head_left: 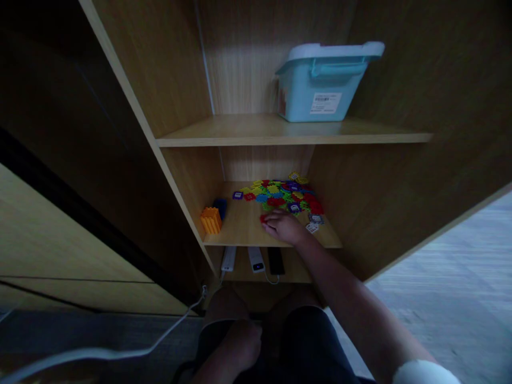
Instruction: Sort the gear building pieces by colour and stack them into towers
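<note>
On the middle shelf my right hand (282, 226) reaches in from the right, its fingers closed around a small red plastic piece (263, 218). Just behind that hand spreads a heap of flat, notched plastic pieces (273, 189) in yellow, red, blue, green and purple. A white piece (312, 228) lies to its right, near the shelf's front edge. At the shelf's left side stands a stack of orange ridged pieces (211, 220), with dark blue pieces (220, 207) behind it. My left hand (245, 344) rests curled over my lap; whatever its fingers may hold is hidden.
A light blue lidded bin (324, 85) stands on the upper shelf (240, 128). Below the middle shelf lie two white power banks (256, 260) (229, 259) and a black phone-like slab (276, 261) with a cable. A white cable (160, 338) crosses the lower left.
</note>
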